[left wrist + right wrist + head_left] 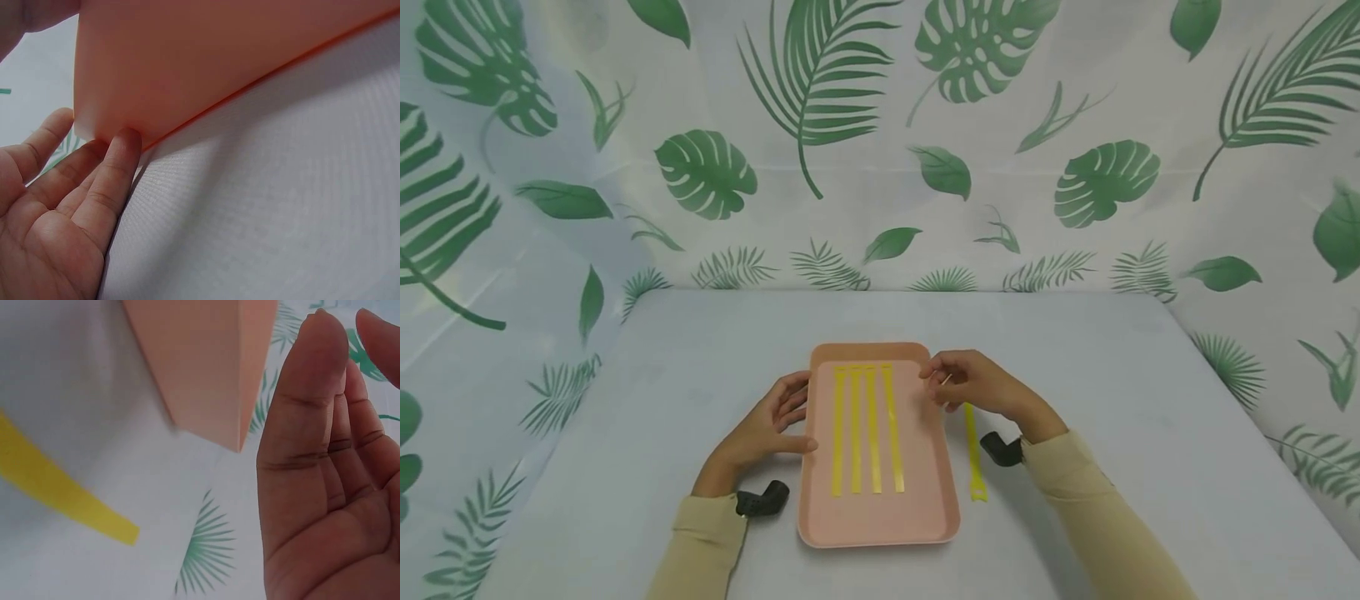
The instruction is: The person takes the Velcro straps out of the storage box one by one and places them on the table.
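A pink rectangular tray [925, 467] rests on the table, with several thin yellow straps [856, 433] lying lengthwise in it, side by side. My left hand [778, 421] holds the tray's left side, its thumb over the rim and its fingertips against the outer wall [169, 69]. Over the tray's upper right rim hovers my right hand [973, 383], its fingers loosely bent and nothing between thumb and fingertips. In the right wrist view those fingers [300, 425] stand apart from the tray. Beneath that hand, another yellow strap [974, 458] with a wider, notched end lies outside the tray.
Pale cloth covers the table [662, 375]. Behind and beside it hangs a white curtain with green leaf prints [880, 208]. A black wrist camera [763, 500] sits by the left cuff and another black wrist camera [1000, 448] by the right.
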### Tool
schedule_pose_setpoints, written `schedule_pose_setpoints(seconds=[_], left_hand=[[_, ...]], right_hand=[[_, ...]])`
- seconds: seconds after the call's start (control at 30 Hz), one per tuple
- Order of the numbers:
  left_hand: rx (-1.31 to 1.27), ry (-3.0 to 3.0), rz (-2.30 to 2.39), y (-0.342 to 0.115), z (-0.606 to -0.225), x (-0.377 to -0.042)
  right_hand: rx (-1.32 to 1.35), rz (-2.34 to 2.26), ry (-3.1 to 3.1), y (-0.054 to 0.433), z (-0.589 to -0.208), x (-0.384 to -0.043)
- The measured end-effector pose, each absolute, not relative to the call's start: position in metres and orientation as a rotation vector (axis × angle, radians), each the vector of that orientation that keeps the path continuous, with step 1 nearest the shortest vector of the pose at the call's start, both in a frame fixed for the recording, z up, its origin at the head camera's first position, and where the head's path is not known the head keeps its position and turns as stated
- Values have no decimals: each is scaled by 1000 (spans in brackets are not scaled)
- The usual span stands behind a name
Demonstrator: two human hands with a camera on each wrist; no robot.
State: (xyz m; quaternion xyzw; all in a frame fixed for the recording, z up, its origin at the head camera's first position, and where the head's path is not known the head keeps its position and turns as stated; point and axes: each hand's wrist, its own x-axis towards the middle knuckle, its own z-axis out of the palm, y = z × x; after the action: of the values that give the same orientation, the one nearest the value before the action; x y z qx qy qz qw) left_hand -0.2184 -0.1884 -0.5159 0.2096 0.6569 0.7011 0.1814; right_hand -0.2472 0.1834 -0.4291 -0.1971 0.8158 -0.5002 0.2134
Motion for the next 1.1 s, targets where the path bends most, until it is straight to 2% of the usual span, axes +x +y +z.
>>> schedule_pose_setpoints(seconds=[0.33,1.1], left_hand=[[621,1858,1977,-190,-519,-220],[629,1876,1946,-192,-518,-223]], right_hand=[[-718,-1390,2221,166,-427,-254],[-916,-1346,2133,125,-421,-270]])
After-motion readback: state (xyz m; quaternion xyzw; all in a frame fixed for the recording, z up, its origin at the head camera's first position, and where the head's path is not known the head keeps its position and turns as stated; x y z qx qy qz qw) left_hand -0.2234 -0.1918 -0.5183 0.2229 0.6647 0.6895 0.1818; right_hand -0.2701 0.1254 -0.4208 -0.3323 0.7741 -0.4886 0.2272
